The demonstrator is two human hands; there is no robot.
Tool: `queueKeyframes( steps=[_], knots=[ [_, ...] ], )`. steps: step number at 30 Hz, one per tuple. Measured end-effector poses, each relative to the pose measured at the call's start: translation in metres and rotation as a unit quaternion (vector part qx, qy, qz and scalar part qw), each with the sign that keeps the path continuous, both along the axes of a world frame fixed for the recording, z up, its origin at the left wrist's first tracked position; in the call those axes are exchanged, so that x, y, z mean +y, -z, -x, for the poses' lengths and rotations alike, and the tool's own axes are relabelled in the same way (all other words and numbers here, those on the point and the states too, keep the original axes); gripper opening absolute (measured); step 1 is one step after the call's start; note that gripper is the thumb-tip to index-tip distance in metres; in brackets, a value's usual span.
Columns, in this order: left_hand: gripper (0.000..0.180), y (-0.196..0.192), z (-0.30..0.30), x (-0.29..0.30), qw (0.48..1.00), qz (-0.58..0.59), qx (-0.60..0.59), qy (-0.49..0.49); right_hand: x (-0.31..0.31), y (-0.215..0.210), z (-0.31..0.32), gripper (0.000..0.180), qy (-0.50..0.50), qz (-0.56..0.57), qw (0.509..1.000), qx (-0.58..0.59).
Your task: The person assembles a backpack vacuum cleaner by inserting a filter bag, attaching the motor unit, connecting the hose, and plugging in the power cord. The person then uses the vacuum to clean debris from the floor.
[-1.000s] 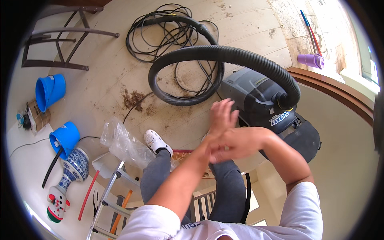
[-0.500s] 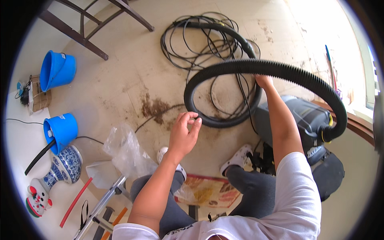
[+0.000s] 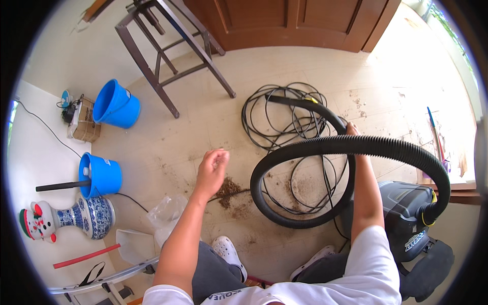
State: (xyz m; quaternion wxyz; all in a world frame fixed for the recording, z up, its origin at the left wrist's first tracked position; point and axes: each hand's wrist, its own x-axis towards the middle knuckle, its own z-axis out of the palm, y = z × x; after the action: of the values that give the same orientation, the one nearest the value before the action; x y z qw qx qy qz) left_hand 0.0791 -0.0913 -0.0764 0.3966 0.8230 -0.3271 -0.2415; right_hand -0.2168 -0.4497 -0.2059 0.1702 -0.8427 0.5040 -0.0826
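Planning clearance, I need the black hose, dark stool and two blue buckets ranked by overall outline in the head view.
1. Black hose
2. Dark stool
3. Upper blue bucket and lower blue bucket: too alike to rank

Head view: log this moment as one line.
left hand: loosely curled, no object visible | right hand: at black hose, grip partly hidden | vacuum cleaner: at right, hose attached | two blue buckets: at left
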Motion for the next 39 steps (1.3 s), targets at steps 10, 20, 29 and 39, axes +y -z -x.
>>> queueKeyframes(
  steps=[10,20,29,39],
  knots=[
    [0.062,0.063,-0.083,-0.076,0.845,0.247,0.378,-0.288,0.141,-0.201,0.014,0.045,-0.062,-0.124,0.989,-0.049],
    [0.062,-0.015,-0.054,-0.051,0.914,0.156,0.355,0.117,0.285,-0.355,0.058,0.034,-0.138,0.002,0.966,0.22],
    [0.072,-0.061,-0.02,-0.064,0.836,0.166,0.322,0.413,0.366,-0.45,0.203,0.077,-0.014,0.106,0.967,0.23],
    [0.079,-0.111,0.017,-0.088,0.774,0.338,0.444,0.299,0.358,-0.45,0.207,0.075,-0.044,0.046,0.994,-0.085]
  ],
)
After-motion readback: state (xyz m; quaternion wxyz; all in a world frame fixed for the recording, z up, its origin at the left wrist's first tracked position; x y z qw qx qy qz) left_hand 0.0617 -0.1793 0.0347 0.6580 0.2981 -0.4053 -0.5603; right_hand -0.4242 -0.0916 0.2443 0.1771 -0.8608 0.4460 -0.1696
